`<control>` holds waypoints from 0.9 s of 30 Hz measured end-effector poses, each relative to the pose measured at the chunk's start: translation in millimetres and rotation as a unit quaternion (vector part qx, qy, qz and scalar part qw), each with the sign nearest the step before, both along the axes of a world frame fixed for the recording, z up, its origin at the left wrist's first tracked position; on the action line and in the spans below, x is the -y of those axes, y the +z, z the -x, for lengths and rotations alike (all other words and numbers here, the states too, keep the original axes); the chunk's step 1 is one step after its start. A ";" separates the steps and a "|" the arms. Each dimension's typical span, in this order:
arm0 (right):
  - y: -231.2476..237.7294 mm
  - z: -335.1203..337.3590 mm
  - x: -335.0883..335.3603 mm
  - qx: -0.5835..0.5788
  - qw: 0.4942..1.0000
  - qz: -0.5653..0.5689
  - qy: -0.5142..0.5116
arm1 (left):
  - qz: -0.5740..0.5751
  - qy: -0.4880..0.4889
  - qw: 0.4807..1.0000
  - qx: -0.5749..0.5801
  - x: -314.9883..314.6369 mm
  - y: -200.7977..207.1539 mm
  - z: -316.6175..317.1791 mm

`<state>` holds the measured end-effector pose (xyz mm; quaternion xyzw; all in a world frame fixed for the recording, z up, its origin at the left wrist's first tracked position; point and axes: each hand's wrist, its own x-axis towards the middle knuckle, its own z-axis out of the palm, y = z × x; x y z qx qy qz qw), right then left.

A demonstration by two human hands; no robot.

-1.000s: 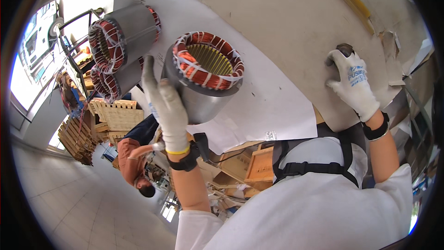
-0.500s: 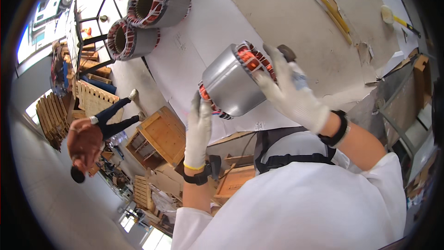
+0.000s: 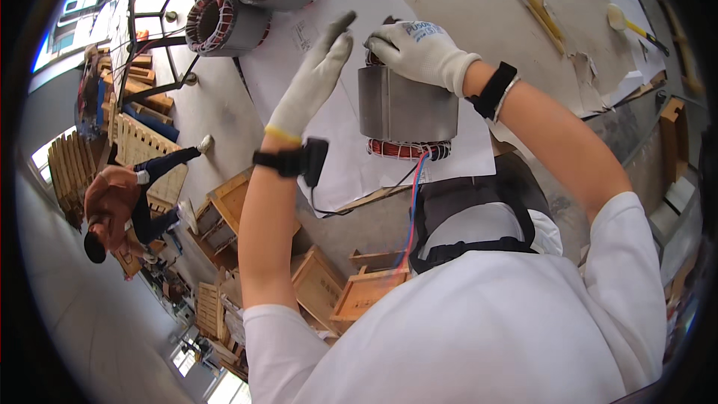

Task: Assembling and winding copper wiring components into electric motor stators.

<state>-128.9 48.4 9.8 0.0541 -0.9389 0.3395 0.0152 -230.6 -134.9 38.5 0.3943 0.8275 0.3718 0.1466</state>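
Pointing one end back at the person, the gray metal cylinder (image 3: 408, 108) is over the white paper (image 3: 336, 135), in front of the body. Its long way runs straight out from the person. The near copper ring (image 3: 396, 149) shows, and red and blue wires (image 3: 413, 213) hang from that end and go blurry lower down. The right hand (image 3: 422, 49) covers most of the far copper ring (image 3: 372, 58). Its fingers bend over that end, but I can't tell if they grip. A small dark thing (image 3: 390, 20) pokes out there; its shape is hard to see. The left hand (image 3: 318, 75) is open, fingers straight, apart from the cylinder. The hole and underside are hidden.
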 end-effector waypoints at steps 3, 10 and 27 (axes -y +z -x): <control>8.8 -34.4 -2.3 -0.037 0.982 0.086 -0.166 | 0.016 -0.067 0.943 0.325 -7.2 -28.1 -5.0; -5.4 -204.1 -41.7 0.142 0.959 0.146 -0.197 | 0.183 0.033 0.957 0.223 25.0 1.8 -15.2; -8.8 -166.7 30.3 0.162 0.924 0.314 -0.144 | 0.247 0.199 0.931 0.182 -18.0 20.8 -30.8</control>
